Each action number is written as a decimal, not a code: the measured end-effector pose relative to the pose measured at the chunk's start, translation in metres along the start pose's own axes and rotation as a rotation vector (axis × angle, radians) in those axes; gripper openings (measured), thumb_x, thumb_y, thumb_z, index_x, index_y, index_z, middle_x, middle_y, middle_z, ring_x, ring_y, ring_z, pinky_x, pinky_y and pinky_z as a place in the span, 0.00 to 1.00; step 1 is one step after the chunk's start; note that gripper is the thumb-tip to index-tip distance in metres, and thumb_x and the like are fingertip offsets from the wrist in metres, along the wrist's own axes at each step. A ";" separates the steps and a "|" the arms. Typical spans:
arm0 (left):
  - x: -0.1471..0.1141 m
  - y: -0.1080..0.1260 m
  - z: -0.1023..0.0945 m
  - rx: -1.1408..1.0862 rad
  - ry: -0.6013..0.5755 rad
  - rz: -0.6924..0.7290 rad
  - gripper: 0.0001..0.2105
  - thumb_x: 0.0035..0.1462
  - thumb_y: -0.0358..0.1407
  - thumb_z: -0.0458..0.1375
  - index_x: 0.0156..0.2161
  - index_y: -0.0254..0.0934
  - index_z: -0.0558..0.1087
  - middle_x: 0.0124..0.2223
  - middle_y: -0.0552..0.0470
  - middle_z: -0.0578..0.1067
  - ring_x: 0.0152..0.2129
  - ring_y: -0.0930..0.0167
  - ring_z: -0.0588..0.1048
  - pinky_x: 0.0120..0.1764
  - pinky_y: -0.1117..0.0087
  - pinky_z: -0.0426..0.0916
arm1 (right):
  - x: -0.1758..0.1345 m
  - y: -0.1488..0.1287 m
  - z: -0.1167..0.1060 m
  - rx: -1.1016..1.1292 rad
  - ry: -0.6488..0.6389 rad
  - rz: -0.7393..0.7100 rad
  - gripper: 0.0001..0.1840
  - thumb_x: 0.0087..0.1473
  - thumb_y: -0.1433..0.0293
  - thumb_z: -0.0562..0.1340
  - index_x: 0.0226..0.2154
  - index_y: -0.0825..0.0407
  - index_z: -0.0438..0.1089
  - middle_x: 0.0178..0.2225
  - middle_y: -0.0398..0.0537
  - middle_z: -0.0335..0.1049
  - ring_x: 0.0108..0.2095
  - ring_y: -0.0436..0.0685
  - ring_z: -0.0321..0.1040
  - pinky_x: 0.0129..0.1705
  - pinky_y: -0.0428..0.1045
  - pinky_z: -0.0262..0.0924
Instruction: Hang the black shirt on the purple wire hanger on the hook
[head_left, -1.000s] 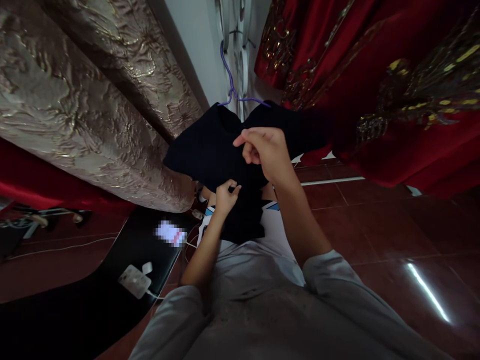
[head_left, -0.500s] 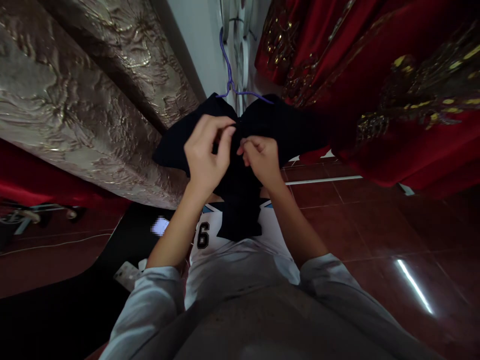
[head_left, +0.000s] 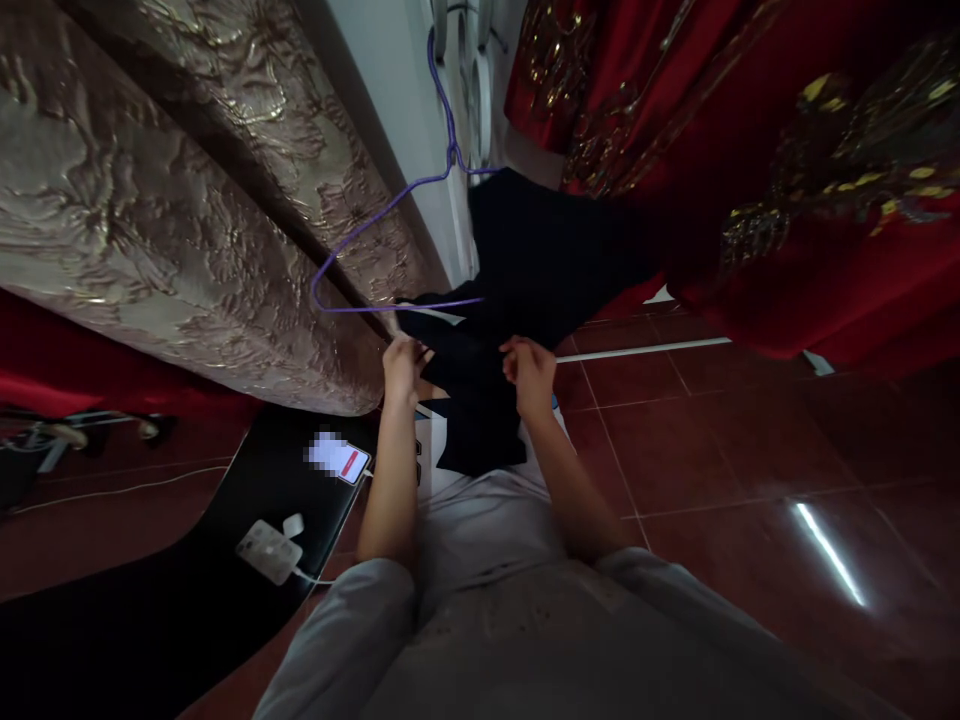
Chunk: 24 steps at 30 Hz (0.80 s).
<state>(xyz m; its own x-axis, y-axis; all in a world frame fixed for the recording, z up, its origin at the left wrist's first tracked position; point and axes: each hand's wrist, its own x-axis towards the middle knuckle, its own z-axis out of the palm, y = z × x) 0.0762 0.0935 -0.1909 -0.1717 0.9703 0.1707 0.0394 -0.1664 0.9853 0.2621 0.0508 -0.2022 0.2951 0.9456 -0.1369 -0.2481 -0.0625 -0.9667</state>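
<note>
Both hands are closed on a dark navy cloth garment that hangs from a thin purple wire hanger. The left hand pinches the garment's edge at about seven o'clock from the hanger's bare lower bar, fingers curled shut around the fabric. The right hand sits near it at three o'clock, also clenched on a fold of the same cloth. Between the two hands a bunch of the dark fabric droops down over the person's white shirt.

The hanger's left half is bare, its wire loop standing out against the gold embossed curtain at nine o'clock from the garment. The garment's bulk still covers the hanger's right side, just below the hook. At two o'clock from the hands hang red drapes with gold embroidery.

On the floor at eight o'clock from the left hand, a phone and a white power strip lie on a black mat over reddish-brown tiles.
</note>
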 end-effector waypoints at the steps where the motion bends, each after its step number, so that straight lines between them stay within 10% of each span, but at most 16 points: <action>1: -0.004 -0.004 0.006 -0.016 0.002 -0.015 0.16 0.59 0.48 0.63 0.32 0.37 0.71 0.29 0.53 0.71 0.30 0.71 0.75 0.38 0.68 0.75 | 0.001 0.007 -0.008 0.009 0.076 0.033 0.15 0.57 0.57 0.60 0.28 0.51 0.68 0.20 0.41 0.63 0.19 0.48 0.57 0.21 0.45 0.50; 7: -0.021 0.042 0.035 0.078 -0.324 0.231 0.08 0.66 0.41 0.59 0.43 0.38 0.75 0.41 0.49 0.77 0.41 0.68 0.76 0.49 0.67 0.71 | -0.009 0.001 -0.025 -0.157 0.279 -0.335 0.18 0.53 0.59 0.64 0.44 0.49 0.67 0.46 0.50 0.70 0.43 0.54 0.69 0.46 0.50 0.66; 10: -0.031 0.079 0.047 0.145 -0.539 0.399 0.08 0.69 0.38 0.56 0.45 0.38 0.75 0.46 0.47 0.76 0.47 0.67 0.75 0.55 0.65 0.68 | -0.020 -0.021 -0.021 -0.225 -0.032 -0.429 0.20 0.55 0.61 0.63 0.50 0.48 0.68 0.52 0.51 0.70 0.54 0.57 0.67 0.60 0.54 0.61; 13: -0.035 0.095 0.054 0.180 -0.559 0.501 0.09 0.71 0.39 0.54 0.45 0.38 0.74 0.49 0.45 0.75 0.50 0.66 0.74 0.58 0.61 0.67 | -0.027 -0.036 -0.018 -0.106 -0.343 -0.187 0.18 0.56 0.56 0.60 0.45 0.48 0.71 0.48 0.49 0.75 0.53 0.60 0.69 0.56 0.55 0.67; 17: -0.024 0.077 0.057 0.081 -0.600 0.466 0.14 0.74 0.40 0.46 0.49 0.38 0.73 0.58 0.42 0.74 0.60 0.63 0.70 0.66 0.56 0.61 | -0.037 -0.051 -0.022 0.071 -0.378 0.009 0.28 0.59 0.44 0.53 0.37 0.49 0.74 0.39 0.50 0.77 0.50 0.62 0.72 0.49 0.55 0.71; 24: -0.008 0.011 0.059 0.502 -1.029 0.417 0.11 0.57 0.26 0.52 0.34 0.38 0.77 0.40 0.52 0.82 0.44 0.64 0.79 0.67 0.55 0.62 | -0.056 -0.122 -0.033 -0.381 -0.632 -0.267 0.14 0.48 0.60 0.72 0.26 0.53 0.72 0.26 0.44 0.68 0.29 0.52 0.65 0.29 0.48 0.60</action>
<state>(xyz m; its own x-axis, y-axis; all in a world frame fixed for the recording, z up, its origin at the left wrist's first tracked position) 0.1356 0.0942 -0.1817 0.7963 0.5830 0.1613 0.3208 -0.6330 0.7045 0.3060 -0.0048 -0.0841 -0.3097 0.9391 0.1489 0.1248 0.1954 -0.9728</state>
